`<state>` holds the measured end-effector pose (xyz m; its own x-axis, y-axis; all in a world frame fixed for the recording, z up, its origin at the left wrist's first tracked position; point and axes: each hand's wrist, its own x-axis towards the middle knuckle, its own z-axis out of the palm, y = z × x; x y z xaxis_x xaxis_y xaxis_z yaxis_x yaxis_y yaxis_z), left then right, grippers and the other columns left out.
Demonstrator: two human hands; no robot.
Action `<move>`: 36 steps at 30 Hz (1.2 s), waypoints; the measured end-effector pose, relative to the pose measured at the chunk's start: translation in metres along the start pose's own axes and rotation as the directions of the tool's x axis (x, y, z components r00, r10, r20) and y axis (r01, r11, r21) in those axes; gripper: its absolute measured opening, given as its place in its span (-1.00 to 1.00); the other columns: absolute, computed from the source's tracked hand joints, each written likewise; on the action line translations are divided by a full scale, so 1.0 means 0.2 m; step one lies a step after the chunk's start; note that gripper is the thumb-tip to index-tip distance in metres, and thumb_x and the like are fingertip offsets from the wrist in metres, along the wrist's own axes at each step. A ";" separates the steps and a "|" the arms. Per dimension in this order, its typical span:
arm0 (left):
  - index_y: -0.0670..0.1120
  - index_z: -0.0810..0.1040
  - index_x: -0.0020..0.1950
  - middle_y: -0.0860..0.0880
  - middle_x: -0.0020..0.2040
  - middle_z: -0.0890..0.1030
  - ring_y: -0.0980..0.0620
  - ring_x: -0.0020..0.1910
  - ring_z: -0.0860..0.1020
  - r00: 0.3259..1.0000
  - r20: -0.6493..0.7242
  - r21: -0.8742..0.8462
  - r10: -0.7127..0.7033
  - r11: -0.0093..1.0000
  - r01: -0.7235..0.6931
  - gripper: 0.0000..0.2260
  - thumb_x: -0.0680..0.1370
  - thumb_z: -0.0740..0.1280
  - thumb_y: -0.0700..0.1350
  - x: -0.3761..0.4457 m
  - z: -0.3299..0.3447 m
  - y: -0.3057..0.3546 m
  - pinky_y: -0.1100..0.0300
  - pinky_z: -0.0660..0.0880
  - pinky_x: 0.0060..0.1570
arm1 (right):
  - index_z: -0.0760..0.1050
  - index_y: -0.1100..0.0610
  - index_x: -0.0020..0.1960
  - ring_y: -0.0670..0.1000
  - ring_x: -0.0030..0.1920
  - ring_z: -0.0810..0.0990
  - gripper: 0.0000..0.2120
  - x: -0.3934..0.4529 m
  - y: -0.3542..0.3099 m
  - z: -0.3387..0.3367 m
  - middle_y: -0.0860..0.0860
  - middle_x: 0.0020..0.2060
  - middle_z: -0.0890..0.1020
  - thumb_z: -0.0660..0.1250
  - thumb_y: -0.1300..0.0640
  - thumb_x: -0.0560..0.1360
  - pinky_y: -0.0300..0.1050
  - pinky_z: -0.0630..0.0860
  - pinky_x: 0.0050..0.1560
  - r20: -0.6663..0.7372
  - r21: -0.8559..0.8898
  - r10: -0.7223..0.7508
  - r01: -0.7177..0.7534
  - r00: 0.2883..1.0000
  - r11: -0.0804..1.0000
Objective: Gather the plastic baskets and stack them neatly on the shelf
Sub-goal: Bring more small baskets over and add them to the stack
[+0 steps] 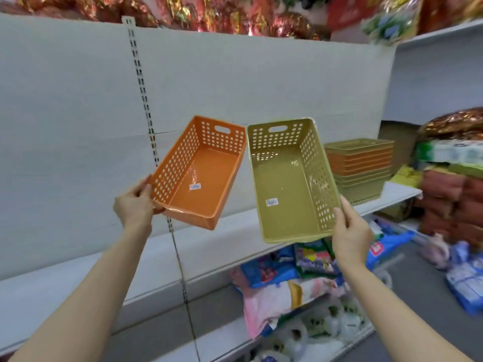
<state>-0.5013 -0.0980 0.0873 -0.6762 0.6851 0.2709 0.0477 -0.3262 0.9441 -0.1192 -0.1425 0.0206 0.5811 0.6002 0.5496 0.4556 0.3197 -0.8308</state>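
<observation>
My left hand [136, 205] grips the near corner of an orange perforated plastic basket [201, 176], held up in the air and tilted to the right. My right hand [351, 231] grips the near right corner of an olive-green basket [285, 184], also held up, its open side facing me. The two baskets sit side by side, almost touching at their far ends. Behind them to the right, a stack of green and orange baskets [362, 171] stands on the white shelf [209, 246].
The white back panel [235, 87] has a slotted upright [142, 90]. Packaged goods [287, 283] fill the lower shelf. Folded red textiles [449, 205] and packs pile at the right. Shiny wrapped items [235, 17] line the top shelf.
</observation>
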 end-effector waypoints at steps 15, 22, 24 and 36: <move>-0.08 0.65 0.25 -0.10 0.12 0.65 -0.10 -0.09 0.65 0.907 0.413 -0.148 0.078 0.989 -0.018 -0.74 0.63 0.26 -0.25 -0.05 1.61 0.31 0.09 0.64 -0.47 | 0.55 0.14 0.31 0.04 0.12 0.62 -0.68 0.97 0.34 -0.54 0.11 0.15 0.66 0.26 0.19 0.58 -0.25 0.39 0.05 -0.390 -0.088 -0.066 0.034 0.919 0.996; -0.07 0.68 0.18 -0.13 0.12 0.66 -0.12 -0.11 0.66 0.862 0.498 -0.106 0.091 0.993 -0.044 -0.75 0.61 0.27 -0.26 -0.13 2.30 0.39 -0.03 0.67 -0.38 | 0.58 0.19 0.26 0.03 0.07 0.62 -0.69 1.49 0.67 -0.77 0.13 0.11 0.68 0.26 0.16 0.57 -0.08 0.46 0.15 -0.429 -0.136 -0.106 0.053 0.897 0.989; -0.07 0.68 0.16 -0.15 0.10 0.67 -0.12 -0.13 0.66 0.857 0.511 -0.088 0.065 0.996 -0.024 -0.75 0.61 0.26 -0.28 -0.16 2.49 0.39 -0.07 0.67 -0.33 | 0.60 0.19 0.23 -0.03 -0.02 0.57 -0.71 1.65 0.77 -0.86 0.15 0.05 0.69 0.26 0.16 0.56 -0.24 0.44 0.02 -0.412 -0.150 -0.137 0.081 0.901 0.985; -0.18 0.65 0.21 -0.18 -0.09 0.63 -0.12 -0.29 0.60 0.814 0.580 0.109 -0.024 0.993 -0.049 -0.75 0.59 0.27 -0.33 -0.06 3.34 0.22 0.07 0.57 -0.61 | 0.60 0.13 0.22 -0.02 0.05 0.62 -0.72 2.41 1.35 -1.06 0.05 0.04 0.68 0.29 0.12 0.55 -0.48 0.47 -0.08 -0.387 0.004 -0.042 0.047 0.921 0.999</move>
<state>0.0008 0.3137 0.2517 -0.1250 0.9434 0.3072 0.1611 -0.2862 0.9445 0.4266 0.0769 0.0798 0.7775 0.2554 0.5747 0.4794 0.3508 -0.8044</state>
